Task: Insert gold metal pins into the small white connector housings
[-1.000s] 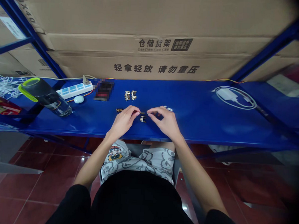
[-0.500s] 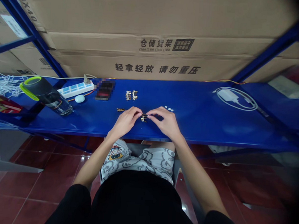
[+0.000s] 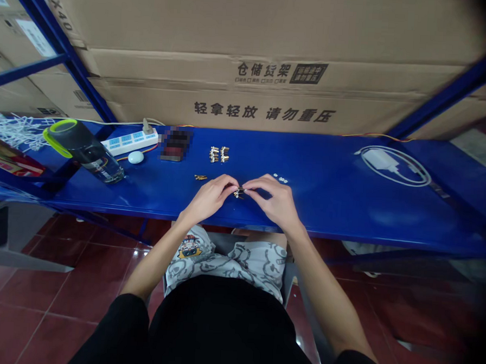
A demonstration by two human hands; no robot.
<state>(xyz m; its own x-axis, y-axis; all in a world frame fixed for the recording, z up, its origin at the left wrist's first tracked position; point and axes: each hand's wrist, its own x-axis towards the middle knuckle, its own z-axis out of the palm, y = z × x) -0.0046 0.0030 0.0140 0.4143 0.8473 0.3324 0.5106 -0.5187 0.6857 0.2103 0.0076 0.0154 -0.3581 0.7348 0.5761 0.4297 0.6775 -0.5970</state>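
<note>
Over the front part of the blue shelf, the fingertips of both hands meet. My left hand [image 3: 213,197] is closed in a pinch on one end of a small, thin, dark brassy piece [image 3: 241,189]. The other end sits in the pinch of my right hand [image 3: 278,199]. Just under the fingertips lie a few small brass and white parts [image 3: 237,194], partly covered by my left fingers. Loose brass pins [image 3: 201,177] lie left of my left hand. Small white plastic pieces [image 3: 283,179] are beyond my right hand. Brass-and-white parts [image 3: 214,154] stand grouped in two rows farther back.
On the left of the blue shelf [image 3: 316,180] are a dark water bottle [image 3: 92,155], a white power strip [image 3: 133,142], a round white object [image 3: 135,157] and a blurred-out dark item [image 3: 175,145]. A white charger with coiled cable [image 3: 382,159] lies right. Cardboard boxes [image 3: 243,30] stand behind.
The view has shifted slightly, so the shelf items appear a little farther right. My fingertips are slightly closer together around the small piece. Both hands keep their pinch.
</note>
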